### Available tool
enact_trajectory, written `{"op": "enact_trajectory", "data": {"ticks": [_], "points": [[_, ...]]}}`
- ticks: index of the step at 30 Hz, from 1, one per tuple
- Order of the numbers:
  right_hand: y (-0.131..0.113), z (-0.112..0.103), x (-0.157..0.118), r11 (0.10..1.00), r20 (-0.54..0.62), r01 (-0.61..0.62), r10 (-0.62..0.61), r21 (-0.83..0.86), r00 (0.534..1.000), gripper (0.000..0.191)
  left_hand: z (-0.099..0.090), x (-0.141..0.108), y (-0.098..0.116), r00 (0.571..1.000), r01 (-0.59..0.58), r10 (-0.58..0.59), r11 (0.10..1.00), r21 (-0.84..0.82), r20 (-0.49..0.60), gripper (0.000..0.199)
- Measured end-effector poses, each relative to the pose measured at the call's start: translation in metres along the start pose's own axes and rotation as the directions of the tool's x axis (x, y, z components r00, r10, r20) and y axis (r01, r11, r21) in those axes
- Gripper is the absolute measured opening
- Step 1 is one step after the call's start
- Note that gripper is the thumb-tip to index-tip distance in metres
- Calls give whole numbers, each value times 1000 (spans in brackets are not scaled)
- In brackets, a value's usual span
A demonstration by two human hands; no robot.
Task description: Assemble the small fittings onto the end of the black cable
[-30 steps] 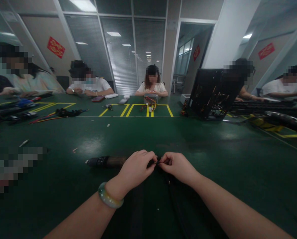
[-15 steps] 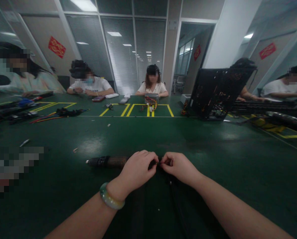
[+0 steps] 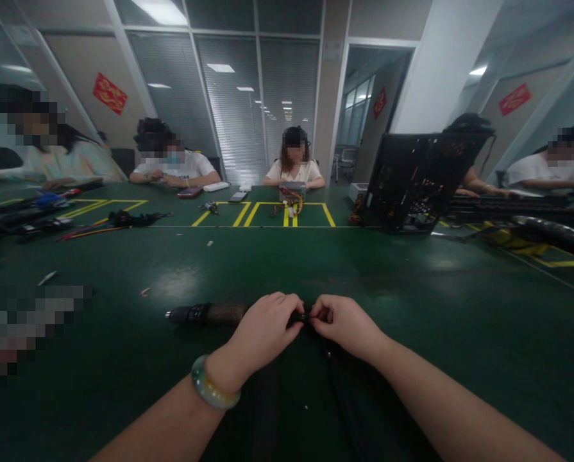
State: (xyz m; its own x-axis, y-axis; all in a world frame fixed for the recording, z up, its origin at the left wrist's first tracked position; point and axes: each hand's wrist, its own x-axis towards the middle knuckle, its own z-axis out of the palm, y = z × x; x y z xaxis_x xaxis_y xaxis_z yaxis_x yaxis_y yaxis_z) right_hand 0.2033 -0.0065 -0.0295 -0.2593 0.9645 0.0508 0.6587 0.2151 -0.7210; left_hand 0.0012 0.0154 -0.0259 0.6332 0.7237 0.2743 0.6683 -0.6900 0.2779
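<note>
My left hand (image 3: 272, 327), with a green-yellow bangle (image 3: 214, 385) at its wrist, is closed in a pinch. Facing it, my right hand (image 3: 344, 324) pinches too, its fingertips almost meeting the left ones. Between them is a small dark piece (image 3: 306, 316), too small and dim to name, which both hands grip. A dark cylindrical tool (image 3: 210, 314) with a metal tip and brownish body lies on the table, pointing left; its right part is hidden behind my left hand. A dark strip or cable (image 3: 332, 369) runs from under my right hand toward me.
The green table (image 3: 248, 263) carries yellow tape outlines. A black computer case (image 3: 406, 186) stands at the back right, and a power supply with coloured wires (image 3: 291, 196) at the back centre. Cables (image 3: 133, 219) lie at the left. Several people sit around the table.
My hands keep their pinch in nearly the same place. The small dark piece between the fingertips shows a little more.
</note>
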Motion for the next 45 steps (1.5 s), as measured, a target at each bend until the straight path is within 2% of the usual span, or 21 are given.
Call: {"op": "enact_trajectory", "data": {"ticks": [12, 19, 24, 32, 37, 45], "points": [[4, 4, 1, 999, -34, 33, -32, 17, 999, 4, -3, 3, 2, 998, -64, 64, 998, 10, 4, 11], [6, 4, 2, 998, -32, 27, -25, 51, 999, 3, -4, 3, 4, 999, -34, 33, 999, -19, -26, 11], [5, 4, 2, 998, -13, 26, -26, 51, 1000, 4, -5, 2, 3, 999, -51, 51, 998, -35, 0, 3], [0, 1, 1, 1000, -7, 8, -8, 15, 1000, 4, -2, 1, 3, 1000, -22, 21, 999, -40, -15, 22], [3, 3, 2, 1000, -11, 19, -19, 13, 1000, 4, -3, 2, 2, 999, -38, 37, 998, -46, -12, 11], [-2, 1, 1, 999, -29, 24, -24, -23, 999, 6, -1, 1, 1, 999, -40, 39, 998, -54, -24, 9]]}}
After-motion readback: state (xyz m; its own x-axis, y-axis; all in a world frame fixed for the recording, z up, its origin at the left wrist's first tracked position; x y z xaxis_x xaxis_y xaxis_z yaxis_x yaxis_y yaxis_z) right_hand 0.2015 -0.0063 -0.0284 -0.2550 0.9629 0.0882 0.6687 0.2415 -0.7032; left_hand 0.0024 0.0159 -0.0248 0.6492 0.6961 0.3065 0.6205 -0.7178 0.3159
